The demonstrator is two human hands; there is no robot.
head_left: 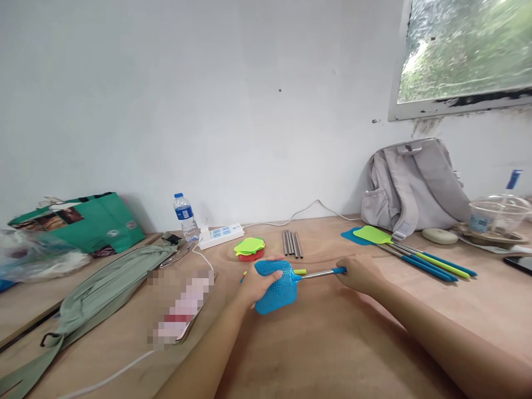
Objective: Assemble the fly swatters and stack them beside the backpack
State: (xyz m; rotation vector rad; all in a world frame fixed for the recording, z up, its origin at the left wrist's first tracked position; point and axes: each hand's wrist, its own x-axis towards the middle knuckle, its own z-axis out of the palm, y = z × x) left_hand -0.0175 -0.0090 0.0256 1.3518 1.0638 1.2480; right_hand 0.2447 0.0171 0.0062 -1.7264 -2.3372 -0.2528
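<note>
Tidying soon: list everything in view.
swatter: 1, blue, in hands
loose heads: stack, lime/red, centre
tubes: several, silver, centre
rod: 1, lime, behind swatter
other swatters: several, blue/lime, right
backpack: 1, grey, right
disc: 1, cream, right
cup: 1, clear, right
device: 1, black, right
bottle: 1, clear, left
power strip: 1, white, rear
cables: 2+, white, rear/left
blurred item: 1, pinkish, left
strap bag: 1, sage, left
tote: 1, green, left
plastic bag: 1, clear, left
table: 1, brown, below
wall: 1, white, rear
window: 1, white-framed, right
left hand: 1, on swatter
right hand: 1, on handle
</note>
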